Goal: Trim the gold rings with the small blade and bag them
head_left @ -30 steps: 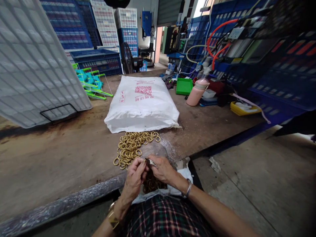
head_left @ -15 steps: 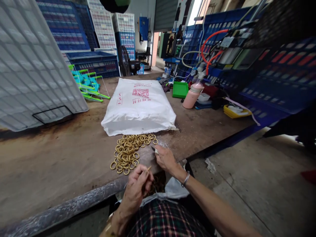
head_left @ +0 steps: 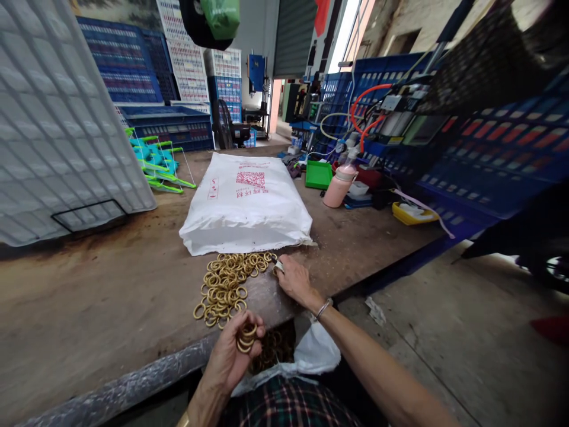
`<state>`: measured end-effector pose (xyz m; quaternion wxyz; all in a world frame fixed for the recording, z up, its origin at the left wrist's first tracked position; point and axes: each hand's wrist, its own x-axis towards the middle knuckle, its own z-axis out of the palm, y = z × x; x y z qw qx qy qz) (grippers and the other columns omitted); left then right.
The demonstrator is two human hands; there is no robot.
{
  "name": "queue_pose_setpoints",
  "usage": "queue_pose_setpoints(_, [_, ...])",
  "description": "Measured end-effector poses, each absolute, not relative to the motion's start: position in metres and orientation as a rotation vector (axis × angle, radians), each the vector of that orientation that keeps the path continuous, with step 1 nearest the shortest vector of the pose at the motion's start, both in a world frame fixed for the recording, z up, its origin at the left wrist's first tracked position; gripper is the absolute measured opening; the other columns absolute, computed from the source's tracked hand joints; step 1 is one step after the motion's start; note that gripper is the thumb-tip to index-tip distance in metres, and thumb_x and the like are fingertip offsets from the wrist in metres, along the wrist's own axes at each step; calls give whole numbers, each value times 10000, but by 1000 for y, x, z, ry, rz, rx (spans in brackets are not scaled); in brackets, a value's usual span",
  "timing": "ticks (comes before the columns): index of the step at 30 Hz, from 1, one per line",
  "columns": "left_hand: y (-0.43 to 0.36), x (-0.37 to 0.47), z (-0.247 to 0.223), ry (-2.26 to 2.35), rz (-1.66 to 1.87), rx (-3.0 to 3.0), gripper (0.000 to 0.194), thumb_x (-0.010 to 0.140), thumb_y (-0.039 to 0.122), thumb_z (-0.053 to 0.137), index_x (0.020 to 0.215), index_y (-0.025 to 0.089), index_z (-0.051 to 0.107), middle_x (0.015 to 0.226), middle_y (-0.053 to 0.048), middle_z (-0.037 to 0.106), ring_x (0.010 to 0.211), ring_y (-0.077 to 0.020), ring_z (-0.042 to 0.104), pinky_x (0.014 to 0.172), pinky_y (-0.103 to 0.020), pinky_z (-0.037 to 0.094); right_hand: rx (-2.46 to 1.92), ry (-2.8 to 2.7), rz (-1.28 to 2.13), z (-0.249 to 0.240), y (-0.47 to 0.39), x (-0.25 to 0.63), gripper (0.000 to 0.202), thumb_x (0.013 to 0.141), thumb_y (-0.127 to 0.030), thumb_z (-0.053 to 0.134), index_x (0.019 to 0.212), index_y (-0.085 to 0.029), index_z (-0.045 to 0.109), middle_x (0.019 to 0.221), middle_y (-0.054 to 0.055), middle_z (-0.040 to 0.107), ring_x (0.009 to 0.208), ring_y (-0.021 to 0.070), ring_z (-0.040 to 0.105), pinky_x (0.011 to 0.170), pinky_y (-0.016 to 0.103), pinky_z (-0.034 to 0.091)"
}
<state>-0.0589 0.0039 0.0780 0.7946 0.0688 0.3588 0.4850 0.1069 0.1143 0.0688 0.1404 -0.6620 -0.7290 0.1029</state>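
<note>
Several gold-coloured rings rest in the curled fingers of my left hand, palm up by the table's front edge. My right hand is closed around a small tool with a dark tip and a whitish part; its kind is not clear. That hand is over the table, at the right end of a loose pile of gold-coloured rings. Below the table edge, more rings lie in an open white sack at my lap, partly hidden by my left hand.
A printed white bag lies flat behind the pile. To the left stands a white slatted crate, with green and turquoise plastic parts beside it. A green tray, pink bottle and yellow tray are at the right.
My left hand has turned palm up and lowered slightly, now showing several rings in its fingers. My right hand stays by the pile's right end with the tool. The camera view has tilted up.
</note>
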Motion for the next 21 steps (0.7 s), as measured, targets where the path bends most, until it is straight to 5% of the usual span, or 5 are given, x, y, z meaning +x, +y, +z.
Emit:
queue_pose_setpoints(9, [9, -59, 76, 1134, 1218, 776, 267, 711, 378, 644, 869, 174, 574, 571, 43, 537, 425, -78, 454, 358, -173, 326, -1423, -1567, 1356, 80, 70, 83, 137, 713, -218, 444, 833, -195, 508, 557, -78, 397, 478, 80, 347, 473, 196, 279])
queue_pose_setpoints(13, [9, -64, 74, 1264, 1243, 1197, 211, 738, 267, 612, 931, 186, 632, 590, 41, 538, 485, -83, 462, 486, -200, 383, -1313, -1312, 1781, 87, 53, 72, 126, 712, -249, 449, 825, -206, 485, 482, -113, 292, 366, 48, 213, 370, 181, 180])
queue_pose_setpoints(21, [7, -67, 69, 1286, 1343, 1552, 200, 752, 170, 579, 928, 209, 664, 829, -41, 676, 748, -166, 607, 718, -270, 445, -1241, -1178, 1925, 86, 43, 65, 87, 696, -246, 476, 769, -198, 476, 447, -123, 293, 328, 27, 204, 323, 159, 142])
